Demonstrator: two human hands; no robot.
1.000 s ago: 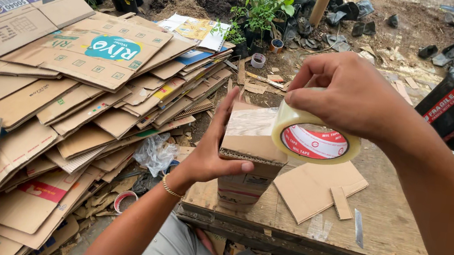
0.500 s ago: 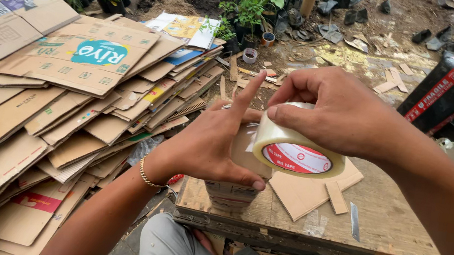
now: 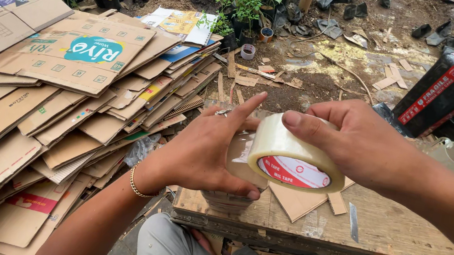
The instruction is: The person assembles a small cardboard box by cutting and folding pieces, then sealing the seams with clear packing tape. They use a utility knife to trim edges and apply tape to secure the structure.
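My left hand comes up from below on a bare forearm, palm turned inward, forefinger stretched up and out, thumb pressed low and flat, a thin gold chain bracelet at the wrist. My right hand reaches in from the right, fingers curled down, thumb pointing left.

Roll of clear packing tape, red-and-white core label facing the camera, tilted above a wooden board. Small cardboard package stands upright beside and behind it, partly wrapped in tape.
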